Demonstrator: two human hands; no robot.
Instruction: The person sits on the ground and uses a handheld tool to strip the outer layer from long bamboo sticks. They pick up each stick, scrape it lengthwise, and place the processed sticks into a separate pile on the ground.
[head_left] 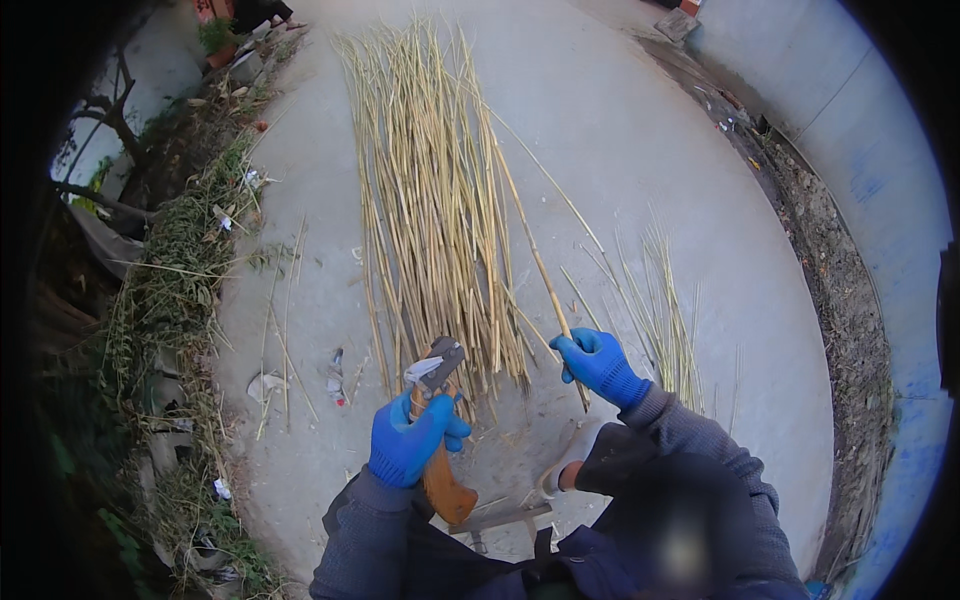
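Observation:
My left hand point(402, 442), in a blue glove, is closed round a hatchet-like tool point(446, 487) with a curved wooden handle. Its dark metal head points up and away, with a whitish wrap or scrap beside it. My right hand point(598, 366), gloved too, grips a long dry cane point(532, 245) near its thick lower end. That cane slants away to the far left, its upper part reaching the big pile of canes point(425, 190). The pile lies lengthwise on the ground, thick ends toward me. The tool's head is close to the pile's near end.
Thinner pale stalks point(668, 310) lie at the right. A few loose stalks point(285, 340) and litter are on the concrete ground point(720, 200) at the left. Weeds point(180, 270) border the left side, a pale wall point(860, 130) the right. A low stool-like frame point(505, 518) stands below my hands.

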